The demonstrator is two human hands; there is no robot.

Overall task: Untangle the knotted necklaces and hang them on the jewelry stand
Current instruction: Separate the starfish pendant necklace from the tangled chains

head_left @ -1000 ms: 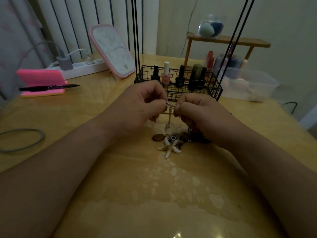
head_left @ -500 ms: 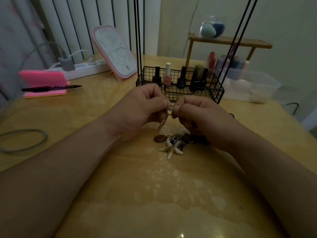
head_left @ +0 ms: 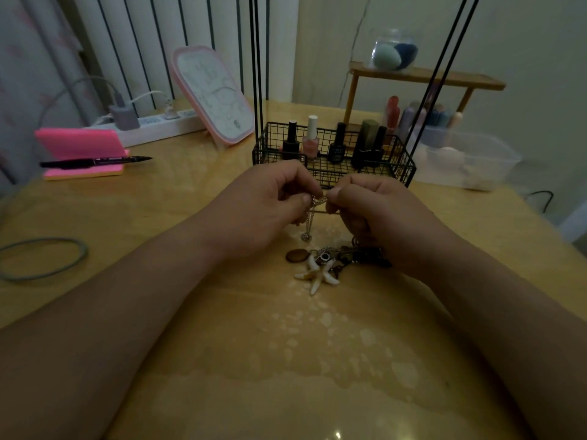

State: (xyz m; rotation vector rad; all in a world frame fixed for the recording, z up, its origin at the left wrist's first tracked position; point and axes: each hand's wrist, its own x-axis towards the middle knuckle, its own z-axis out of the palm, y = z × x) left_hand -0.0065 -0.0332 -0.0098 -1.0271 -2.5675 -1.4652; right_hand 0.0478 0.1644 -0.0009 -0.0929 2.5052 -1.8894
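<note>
Necklace chain (head_left: 313, 214) pinched between my left hand (head_left: 263, 208) and right hand (head_left: 378, 214), pendant tangle (head_left: 330, 262) sitting on the table (head_left: 222, 344) just below.

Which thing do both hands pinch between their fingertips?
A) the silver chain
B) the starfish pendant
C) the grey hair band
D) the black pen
A: the left hand and the right hand each pinch the silver chain, held above the table, while the starfish pendant lies untouched below them.
</note>
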